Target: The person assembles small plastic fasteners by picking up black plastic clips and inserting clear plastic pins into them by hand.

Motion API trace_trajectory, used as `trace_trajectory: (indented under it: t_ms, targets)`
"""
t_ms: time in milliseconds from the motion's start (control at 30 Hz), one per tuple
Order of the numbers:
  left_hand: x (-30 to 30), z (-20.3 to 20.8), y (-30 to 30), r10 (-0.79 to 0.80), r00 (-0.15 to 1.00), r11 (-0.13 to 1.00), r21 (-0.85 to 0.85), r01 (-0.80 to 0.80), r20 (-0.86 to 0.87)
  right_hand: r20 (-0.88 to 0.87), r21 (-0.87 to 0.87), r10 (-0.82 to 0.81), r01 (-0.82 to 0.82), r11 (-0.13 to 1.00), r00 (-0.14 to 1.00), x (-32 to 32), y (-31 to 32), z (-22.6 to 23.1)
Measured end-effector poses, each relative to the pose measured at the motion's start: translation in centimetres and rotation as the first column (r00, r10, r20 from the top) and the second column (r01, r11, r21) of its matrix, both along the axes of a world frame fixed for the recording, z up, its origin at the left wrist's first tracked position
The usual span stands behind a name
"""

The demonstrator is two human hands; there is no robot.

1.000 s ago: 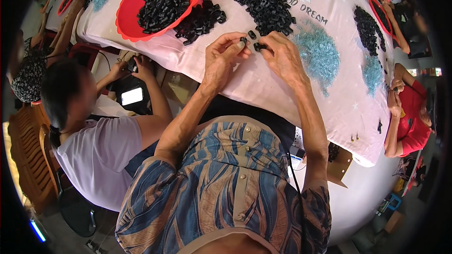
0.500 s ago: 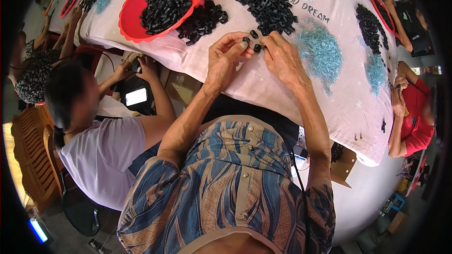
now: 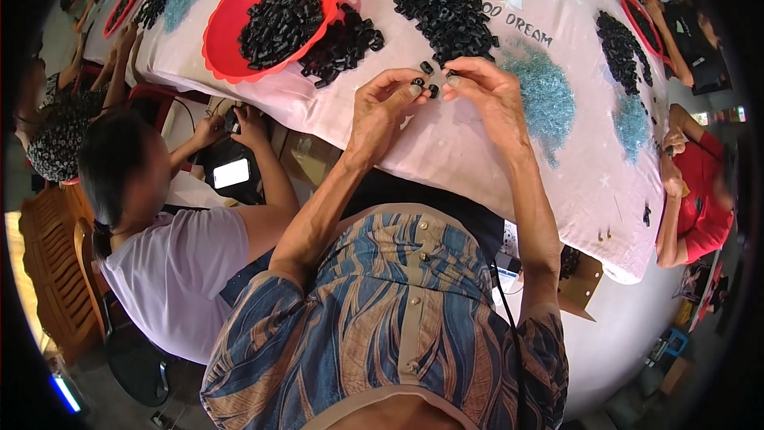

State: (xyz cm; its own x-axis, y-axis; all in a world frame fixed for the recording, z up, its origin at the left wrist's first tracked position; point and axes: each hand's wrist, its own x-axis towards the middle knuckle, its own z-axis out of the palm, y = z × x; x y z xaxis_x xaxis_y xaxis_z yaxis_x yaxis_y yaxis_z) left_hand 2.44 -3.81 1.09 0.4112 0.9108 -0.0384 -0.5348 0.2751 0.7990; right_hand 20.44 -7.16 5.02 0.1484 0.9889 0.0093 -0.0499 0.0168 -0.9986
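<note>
The fingers of the left hand (image 3: pixel 380 115) are closed on a small black piece (image 3: pixel 417 82), with the thumb pressing on one side. A second black piece (image 3: pixel 433 91) sits right by the thumb tip, and I cannot tell if it is held or lies on the cloth. The fingertips of the right hand (image 3: pixel 492 95) come close together just across from the left ones. There is a dark spot at their tips, too small for me to tell if they grip something.

On the far left is a brown wooden chair (image 3: pixel 56 271) with slats. Next comes a person in a light purple shirt (image 3: pixel 179 283), with both hands on a small dark thing. A phone with a bright white screen (image 3: pixel 231 173) is near those hands. Then comes a red bowl (image 3: pixel 225 32) with a wavy rim and lots of black pieces inside. A small black pile (image 3: pixel 346 46) lies just beside it on the pink tablecloth (image 3: pixel 585 179). A loose black piece (image 3: pixel 426 68) lies above the fingertips, near the bottom of a big black heap (image 3: pixel 442 12). Right of that is a heap of shiny blue bits (image 3: pixel 547 99), near the right hand. Far right, a person in a red shirt (image 3: pixel 702 207) sits at the table's edge.
</note>
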Motion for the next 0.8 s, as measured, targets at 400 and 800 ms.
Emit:
trace_trajectory:
  t_ms: [400, 800]
  targets:
    - [2.7, 0.1, -0.4, -0.071, 0.994, 0.993, -0.089, 0.078, 0.078, -0.281, -0.008, 0.002, -0.004, 1.000, 0.960, 1.6, 0.4, 0.0]
    - [2.9, -0.6, -0.6, -0.082, 0.996, 0.996, -0.026, 0.083, 0.029, -0.071, 0.006, -0.069, 0.069, 0.998, 0.995, 0.8, -0.4, 0.5]
